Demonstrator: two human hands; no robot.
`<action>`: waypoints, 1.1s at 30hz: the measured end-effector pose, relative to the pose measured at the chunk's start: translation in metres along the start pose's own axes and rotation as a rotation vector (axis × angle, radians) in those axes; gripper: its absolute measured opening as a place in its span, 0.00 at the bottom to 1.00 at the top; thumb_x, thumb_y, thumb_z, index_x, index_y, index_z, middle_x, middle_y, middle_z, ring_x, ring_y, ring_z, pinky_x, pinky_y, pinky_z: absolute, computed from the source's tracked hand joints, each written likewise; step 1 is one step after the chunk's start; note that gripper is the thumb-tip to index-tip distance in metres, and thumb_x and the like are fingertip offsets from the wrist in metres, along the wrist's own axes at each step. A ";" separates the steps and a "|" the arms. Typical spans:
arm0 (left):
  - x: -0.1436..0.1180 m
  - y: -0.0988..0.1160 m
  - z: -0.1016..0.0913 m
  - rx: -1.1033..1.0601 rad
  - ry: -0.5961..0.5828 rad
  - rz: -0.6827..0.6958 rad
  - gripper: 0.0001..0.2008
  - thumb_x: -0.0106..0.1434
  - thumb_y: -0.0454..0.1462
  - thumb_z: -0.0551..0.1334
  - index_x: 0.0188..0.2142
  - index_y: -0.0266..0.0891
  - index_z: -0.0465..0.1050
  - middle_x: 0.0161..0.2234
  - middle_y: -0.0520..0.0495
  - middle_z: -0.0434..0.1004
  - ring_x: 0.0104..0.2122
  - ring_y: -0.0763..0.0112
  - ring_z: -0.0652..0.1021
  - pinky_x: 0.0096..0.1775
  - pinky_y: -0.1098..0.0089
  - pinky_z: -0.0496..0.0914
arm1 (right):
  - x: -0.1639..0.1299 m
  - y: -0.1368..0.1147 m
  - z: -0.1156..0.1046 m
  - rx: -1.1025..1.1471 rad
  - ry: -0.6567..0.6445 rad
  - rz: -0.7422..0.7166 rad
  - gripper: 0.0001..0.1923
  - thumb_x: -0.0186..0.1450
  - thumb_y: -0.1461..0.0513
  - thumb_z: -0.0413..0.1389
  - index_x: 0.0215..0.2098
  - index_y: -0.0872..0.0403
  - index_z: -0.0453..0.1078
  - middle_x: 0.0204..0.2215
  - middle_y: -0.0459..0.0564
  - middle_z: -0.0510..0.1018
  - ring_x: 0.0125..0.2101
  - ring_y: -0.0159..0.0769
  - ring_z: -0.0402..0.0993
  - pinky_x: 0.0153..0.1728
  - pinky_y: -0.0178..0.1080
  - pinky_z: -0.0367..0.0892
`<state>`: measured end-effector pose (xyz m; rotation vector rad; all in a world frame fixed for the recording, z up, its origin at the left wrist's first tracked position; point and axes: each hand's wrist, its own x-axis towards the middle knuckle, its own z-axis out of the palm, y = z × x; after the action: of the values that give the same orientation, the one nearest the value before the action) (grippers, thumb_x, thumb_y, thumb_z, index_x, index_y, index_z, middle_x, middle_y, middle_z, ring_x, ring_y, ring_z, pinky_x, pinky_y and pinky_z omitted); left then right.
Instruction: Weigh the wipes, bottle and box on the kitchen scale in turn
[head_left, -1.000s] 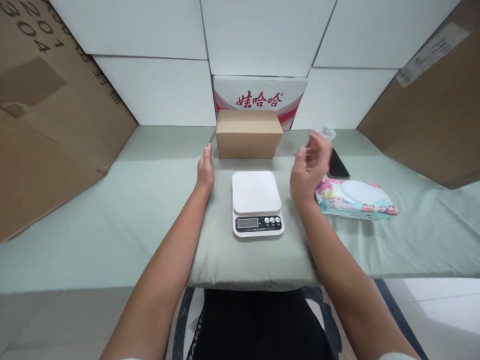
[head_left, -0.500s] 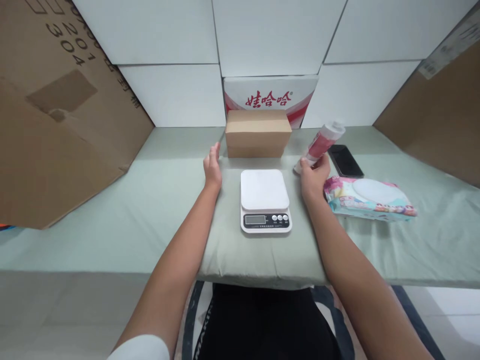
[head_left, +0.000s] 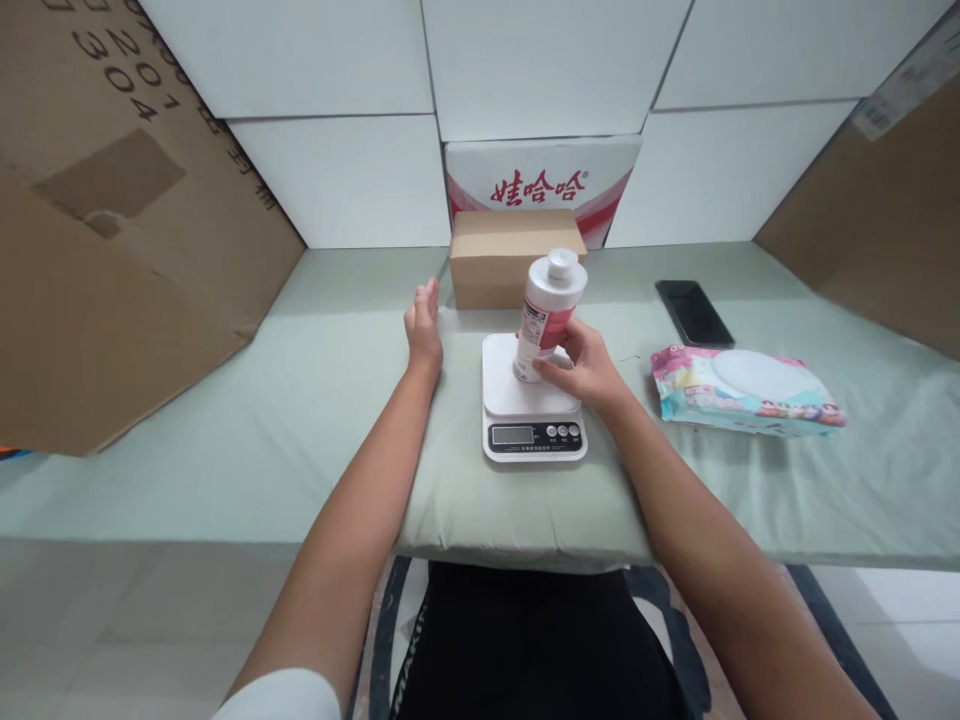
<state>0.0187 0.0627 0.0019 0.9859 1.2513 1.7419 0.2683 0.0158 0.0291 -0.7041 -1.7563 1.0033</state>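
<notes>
White panelled wall [head_left: 540,60] behind, seams crossing it. Pale green cloth-covered table [head_left: 225,400] running wall to wall, front edge overhanging. Large brown cardboard sheets leaning at far left [head_left: 112,250] and far right [head_left: 885,200]. Light tiled floor [head_left: 112,620] below. Even, soft lighting, faint shadows only.

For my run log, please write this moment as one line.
right hand: holds bottle upright on scale | left hand: open on table beside scale | box behind

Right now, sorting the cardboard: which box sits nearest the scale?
The small plain brown box, just behind the scale; the printed white box stands farther back.
</notes>
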 end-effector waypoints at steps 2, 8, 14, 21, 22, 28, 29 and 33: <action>0.000 0.000 0.000 0.003 -0.002 0.006 0.31 0.77 0.52 0.48 0.66 0.39 0.74 0.72 0.40 0.68 0.73 0.63 0.68 0.73 0.62 0.61 | 0.000 -0.001 -0.001 -0.012 -0.024 0.004 0.29 0.60 0.45 0.71 0.52 0.52 0.76 0.48 0.56 0.85 0.50 0.50 0.83 0.53 0.50 0.77; 0.002 -0.001 -0.001 -0.003 0.019 0.005 0.32 0.77 0.55 0.48 0.66 0.39 0.74 0.72 0.40 0.69 0.73 0.61 0.67 0.73 0.61 0.61 | 0.005 0.011 -0.015 0.027 0.141 -0.076 0.34 0.64 0.38 0.64 0.61 0.45 0.71 0.56 0.53 0.83 0.54 0.50 0.81 0.51 0.50 0.77; 0.003 -0.001 -0.003 -0.010 0.031 0.002 0.33 0.76 0.56 0.48 0.65 0.40 0.75 0.71 0.39 0.69 0.73 0.61 0.68 0.73 0.61 0.61 | 0.007 0.033 -0.033 0.015 0.539 -0.061 0.25 0.69 0.39 0.55 0.56 0.43 0.71 0.51 0.52 0.83 0.44 0.42 0.82 0.42 0.45 0.76; 0.001 0.001 -0.001 -0.001 0.030 -0.008 0.32 0.76 0.54 0.47 0.66 0.40 0.74 0.72 0.40 0.69 0.73 0.63 0.68 0.72 0.62 0.61 | 0.006 0.027 -0.024 0.026 0.541 -0.074 0.22 0.68 0.42 0.60 0.49 0.47 0.74 0.42 0.49 0.84 0.39 0.38 0.80 0.40 0.43 0.72; 0.001 0.002 -0.001 -0.001 0.030 -0.009 0.32 0.77 0.54 0.47 0.66 0.40 0.74 0.72 0.40 0.69 0.73 0.63 0.68 0.72 0.62 0.61 | 0.005 0.025 -0.021 0.017 0.523 -0.087 0.22 0.67 0.42 0.61 0.48 0.47 0.75 0.41 0.49 0.84 0.39 0.39 0.80 0.40 0.43 0.73; 0.000 0.004 0.000 0.001 0.031 -0.023 0.34 0.77 0.54 0.45 0.67 0.36 0.72 0.72 0.38 0.67 0.73 0.64 0.68 0.71 0.65 0.62 | 0.002 0.015 -0.013 -0.079 0.395 -0.097 0.26 0.66 0.38 0.61 0.50 0.45 0.76 0.42 0.48 0.85 0.45 0.43 0.81 0.46 0.47 0.74; 0.000 0.004 0.000 0.001 0.028 -0.020 0.34 0.77 0.55 0.45 0.67 0.36 0.73 0.73 0.38 0.67 0.73 0.63 0.68 0.71 0.65 0.62 | 0.002 0.014 -0.012 -0.096 0.364 -0.094 0.27 0.66 0.37 0.61 0.51 0.45 0.76 0.44 0.49 0.85 0.46 0.44 0.81 0.47 0.47 0.74; 0.000 0.003 0.000 0.006 0.017 -0.014 0.37 0.75 0.60 0.47 0.67 0.39 0.73 0.73 0.37 0.67 0.74 0.60 0.66 0.72 0.63 0.61 | 0.002 0.007 -0.011 -0.162 0.243 -0.091 0.30 0.65 0.36 0.61 0.55 0.45 0.76 0.47 0.50 0.84 0.45 0.46 0.79 0.43 0.47 0.72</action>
<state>0.0179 0.0619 0.0050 0.9658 1.2724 1.7400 0.2779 0.0239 0.0259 -0.8052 -1.6517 0.6891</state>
